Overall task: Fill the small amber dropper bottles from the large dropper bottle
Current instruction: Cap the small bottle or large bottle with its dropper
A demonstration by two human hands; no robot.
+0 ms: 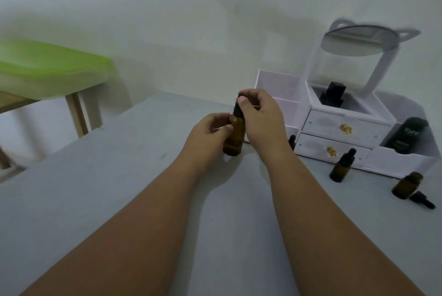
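1. Head view: the large dropper bottle (235,140) is at centre frame, nearly upright. You cannot tell whether its base is on the grey table (119,176) or just above it.
2. Your left hand (210,130) curls its fingers round the amber body. Your right hand (260,118) pinches the black dropper cap (237,111) from above. Both grips are narrow and closed on the bottle.
3. Right of frame: a capped small bottle (339,169) stands in front of the white organizer (334,125). An open small bottle (406,185) is at lower right, with its loose dropper (422,200) lying just beside it. A third small bottle (291,141) is partly hidden behind your right wrist.
4. Risks, by judgement:
   - If your left grip is loose when you twist the cap, the body may spin or tip.
   - If you pull the pipette out fast, it may drip on the table.
   - The open small bottle is well apart from your hands, so carrying a loaded pipette that far invites spills.
   - Your right forearm could topple the small bottles near it on the way across.
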